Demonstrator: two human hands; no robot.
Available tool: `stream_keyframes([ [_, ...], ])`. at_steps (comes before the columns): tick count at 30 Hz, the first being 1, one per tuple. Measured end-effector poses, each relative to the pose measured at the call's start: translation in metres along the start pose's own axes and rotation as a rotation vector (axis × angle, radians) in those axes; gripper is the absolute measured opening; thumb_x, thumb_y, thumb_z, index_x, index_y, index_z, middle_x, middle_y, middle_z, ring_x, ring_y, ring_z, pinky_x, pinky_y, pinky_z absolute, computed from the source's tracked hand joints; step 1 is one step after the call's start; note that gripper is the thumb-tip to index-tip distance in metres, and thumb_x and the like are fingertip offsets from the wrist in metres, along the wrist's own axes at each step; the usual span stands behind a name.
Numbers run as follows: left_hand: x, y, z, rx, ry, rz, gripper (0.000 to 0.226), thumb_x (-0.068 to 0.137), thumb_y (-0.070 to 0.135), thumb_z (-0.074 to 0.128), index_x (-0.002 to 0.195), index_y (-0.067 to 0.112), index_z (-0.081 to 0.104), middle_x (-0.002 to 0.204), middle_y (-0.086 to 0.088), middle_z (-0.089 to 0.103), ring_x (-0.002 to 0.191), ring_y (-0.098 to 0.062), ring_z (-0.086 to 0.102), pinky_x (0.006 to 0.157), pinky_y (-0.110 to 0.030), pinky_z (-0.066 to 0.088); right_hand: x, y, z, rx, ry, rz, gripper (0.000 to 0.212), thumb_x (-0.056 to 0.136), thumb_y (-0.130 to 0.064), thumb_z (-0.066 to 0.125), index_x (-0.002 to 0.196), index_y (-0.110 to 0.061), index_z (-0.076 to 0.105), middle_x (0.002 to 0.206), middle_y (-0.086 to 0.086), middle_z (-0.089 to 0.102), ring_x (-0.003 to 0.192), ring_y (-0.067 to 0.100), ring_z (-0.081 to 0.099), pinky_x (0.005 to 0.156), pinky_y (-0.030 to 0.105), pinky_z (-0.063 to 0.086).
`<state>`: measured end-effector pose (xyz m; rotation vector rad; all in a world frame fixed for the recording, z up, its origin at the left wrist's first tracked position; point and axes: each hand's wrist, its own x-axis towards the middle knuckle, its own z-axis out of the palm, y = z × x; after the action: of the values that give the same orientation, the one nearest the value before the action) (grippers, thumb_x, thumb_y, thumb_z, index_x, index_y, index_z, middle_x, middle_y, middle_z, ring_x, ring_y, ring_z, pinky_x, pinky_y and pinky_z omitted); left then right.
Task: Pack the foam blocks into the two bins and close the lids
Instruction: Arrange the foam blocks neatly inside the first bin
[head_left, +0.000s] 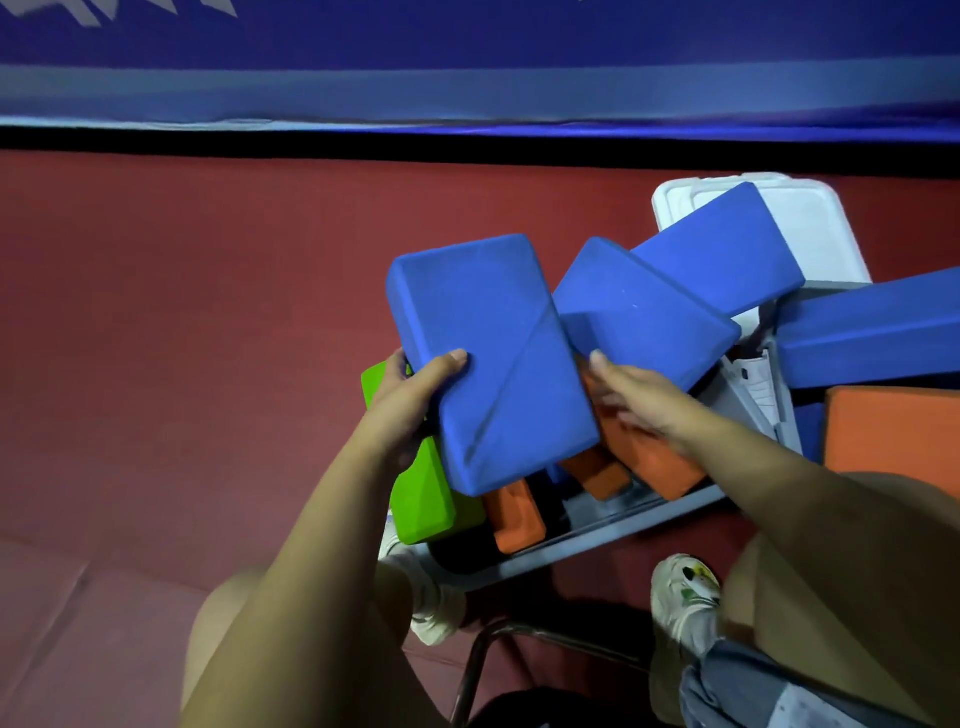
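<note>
Blue block (493, 358) up over the bin (597, 535), left hand (410, 400) gripping its near-left corner, thumb on top, fingers curled under. Right hand (634, 400) is blurred, reaching under a 2nd blue block (644, 312); can't tell if its fingers are apart or clamped. Foam looks light, soft, a bit grippy, so prob best held across the short edges w/ both hands. Green block (421, 493) and orange blocks (519, 514) sit jumbled in the bin. White lid (810, 218) far right, mostly covered. Bin's floor, its far side and any 2nd bin are hidden.
</note>
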<state>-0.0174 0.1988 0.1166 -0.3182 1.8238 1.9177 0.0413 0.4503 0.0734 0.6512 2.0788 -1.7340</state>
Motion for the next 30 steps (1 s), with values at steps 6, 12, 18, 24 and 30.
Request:
stream_keyframes([
  [6, 0.012, 0.016, -0.039, 0.056, 0.024, -0.056, 0.064, 0.068, 0.038, 0.071, 0.126, 0.014, 0.056, 0.107, -0.008, 0.071, 0.083, -0.021, 0.069, 0.062, -0.03, 0.057, 0.021, 0.076, -0.036, -0.801, 0.283, 0.08, 0.07, 0.068, -0.051, 0.077, 0.118, -0.011, 0.049, 0.119, 0.016, 0.045, 0.11, 0.036, 0.05, 0.091, 0.044, 0.046],
  [12, 0.01, 0.008, -0.079, 0.021, -0.057, -0.293, 0.042, 0.078, 0.038, 0.065, 0.113, 0.015, 0.062, 0.093, -0.005, 0.073, 0.075, -0.019, 0.071, 0.063, -0.031, 0.058, 0.037, 0.097, -0.023, -0.815, 0.253, 0.165, 0.09, 0.064, -0.044, 0.082, 0.126, -0.018, 0.023, 0.131, 0.022, 0.038, 0.121, 0.038, 0.041, 0.095, 0.046, 0.044],
  [18, 0.003, -0.012, -0.097, -0.102, -0.007, -0.295, 0.033, 0.081, 0.035, 0.062, 0.106, 0.014, 0.065, 0.095, -0.006, 0.074, 0.078, -0.02, 0.072, 0.068, -0.033, 0.058, 0.043, 0.096, -0.023, -0.756, 0.348, 0.148, 0.075, 0.069, -0.039, 0.08, 0.123, -0.014, 0.032, 0.128, 0.023, 0.039, 0.117, 0.039, 0.043, 0.095, 0.045, 0.042],
  [24, -0.001, -0.019, -0.094, -0.136, 0.102, -0.267, 0.023, 0.088, 0.029, 0.047, 0.097, 0.016, 0.063, 0.081, -0.003, 0.071, 0.066, -0.021, 0.068, 0.074, -0.035, 0.047, 0.036, 0.103, -0.021, -0.997, 0.215, 0.193, 0.068, 0.072, -0.042, 0.078, 0.11, -0.015, 0.029, 0.127, 0.017, 0.038, 0.118, 0.036, 0.042, 0.091, 0.048, 0.044],
  [30, -0.006, -0.023, -0.099, -0.123, 0.153, -0.29, 0.038, 0.067, 0.028, 0.052, 0.102, 0.014, 0.059, 0.09, -0.006, 0.063, 0.079, -0.027, 0.059, 0.075, -0.035, 0.044, 0.037, 0.101, -0.018, -0.907, 0.267, 0.182, 0.058, 0.078, -0.041, 0.071, 0.111, -0.014, 0.031, 0.125, 0.018, 0.041, 0.118, 0.036, 0.042, 0.088, 0.046, 0.044],
])
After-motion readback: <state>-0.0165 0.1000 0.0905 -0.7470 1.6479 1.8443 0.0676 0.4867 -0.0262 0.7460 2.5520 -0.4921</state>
